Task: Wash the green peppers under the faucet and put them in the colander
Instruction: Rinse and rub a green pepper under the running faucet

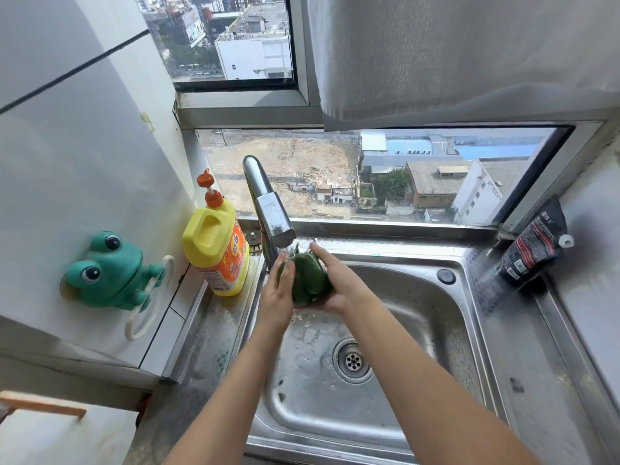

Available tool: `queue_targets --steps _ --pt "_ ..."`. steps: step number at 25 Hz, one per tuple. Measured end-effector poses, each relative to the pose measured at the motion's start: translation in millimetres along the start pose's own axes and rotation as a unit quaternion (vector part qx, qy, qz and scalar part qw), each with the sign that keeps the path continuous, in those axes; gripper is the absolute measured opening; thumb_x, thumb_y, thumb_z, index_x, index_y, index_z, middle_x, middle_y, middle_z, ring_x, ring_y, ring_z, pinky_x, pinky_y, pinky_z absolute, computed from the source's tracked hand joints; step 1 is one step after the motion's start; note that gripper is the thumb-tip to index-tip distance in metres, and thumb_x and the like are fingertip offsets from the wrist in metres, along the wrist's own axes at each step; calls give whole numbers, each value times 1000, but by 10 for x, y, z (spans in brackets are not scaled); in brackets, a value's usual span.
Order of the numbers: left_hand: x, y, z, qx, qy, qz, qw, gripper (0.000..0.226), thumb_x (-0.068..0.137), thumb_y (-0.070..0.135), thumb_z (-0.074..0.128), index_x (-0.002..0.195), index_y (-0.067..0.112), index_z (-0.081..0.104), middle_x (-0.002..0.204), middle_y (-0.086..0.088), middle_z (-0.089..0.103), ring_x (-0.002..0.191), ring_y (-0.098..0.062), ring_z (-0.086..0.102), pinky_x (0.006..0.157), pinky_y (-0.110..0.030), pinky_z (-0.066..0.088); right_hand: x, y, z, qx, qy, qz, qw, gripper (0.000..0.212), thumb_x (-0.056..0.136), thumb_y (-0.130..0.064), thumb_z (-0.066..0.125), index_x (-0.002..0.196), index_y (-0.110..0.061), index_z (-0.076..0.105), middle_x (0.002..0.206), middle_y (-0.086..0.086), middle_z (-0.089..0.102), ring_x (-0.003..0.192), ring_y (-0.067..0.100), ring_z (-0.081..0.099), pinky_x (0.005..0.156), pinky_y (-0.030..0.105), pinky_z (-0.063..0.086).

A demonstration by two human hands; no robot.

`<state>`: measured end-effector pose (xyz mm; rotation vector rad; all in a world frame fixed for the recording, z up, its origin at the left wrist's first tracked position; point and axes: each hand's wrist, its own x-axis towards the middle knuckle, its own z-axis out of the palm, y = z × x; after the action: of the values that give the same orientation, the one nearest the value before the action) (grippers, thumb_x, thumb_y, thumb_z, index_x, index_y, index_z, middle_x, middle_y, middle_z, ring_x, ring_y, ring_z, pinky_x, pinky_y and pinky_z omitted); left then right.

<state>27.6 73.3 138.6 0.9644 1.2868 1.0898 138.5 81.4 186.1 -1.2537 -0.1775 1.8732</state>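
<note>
From the head camera I look down into a steel sink point(436, 333) below a window. Both of my bare arms reach forward over the basin. One green pepper point(308, 280) sits between my hands at the back left of the sink, directly under the faucet point(268, 209), with water running onto it. My left hand point(278, 297) presses flat against the pepper's left side, fingers straight. My right hand point(339, 283) cradles its right side, fingers lying along it and thumb tucked beneath. The drain point(353, 360) lies below, nearer me. A yellow detergent bottle point(214, 250) stands left of the faucet, beside a green frog holder point(110, 273). A black pouch point(530, 253) leans at the right.
</note>
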Motion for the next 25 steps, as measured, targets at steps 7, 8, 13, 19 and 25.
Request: queue_targets --steps 7,8,13,19,25 --pt "-10 234 162 -230 35 -247 941 47 96 52 36 107 14 62 93 -14 70 86 -28 66 60 -34 55 258 429 -30 -276 129 -448 840 34 94 -37 54 90 -9 72 87 10 71 86 25 64 82 41 51" --pt "6 287 135 -309 22 -294 904 41 95 46 41 99 11 64 81 -14 70 77 -27 68 55 -33 56 240 465 -25 -309 120 -540 774 25 94 -29 56 94 -10 73 90 5 70 89 19 61 84 35 50" --pt "38 375 95 -429 22 -307 849 26 92 27 50 84 7 65 71 -13 68 77 -23 65 65 -31 58 277 503 -89 -407 49 -626 663 32 93 -28 55 118 -10 65 113 3 65 106 13 54 97 19 40" --pt "72 97 136 -23 105 5 994 24 93 26 55 110 10 60 109 -17 65 103 -30 64 85 -42 55 261 194 50 -109 54 -107 987 36 91 -46 50 76 -15 63 75 7 65 71 23 61 69 34 50" --pt "80 110 38 71 -4 66 995 26 96 24 52 118 16 65 117 -10 67 107 -23 63 94 -38 51 412 156 -65 -76 22 -3 997 26 91 -35 56 97 -13 67 84 8 70 74 24 67 67 33 57"
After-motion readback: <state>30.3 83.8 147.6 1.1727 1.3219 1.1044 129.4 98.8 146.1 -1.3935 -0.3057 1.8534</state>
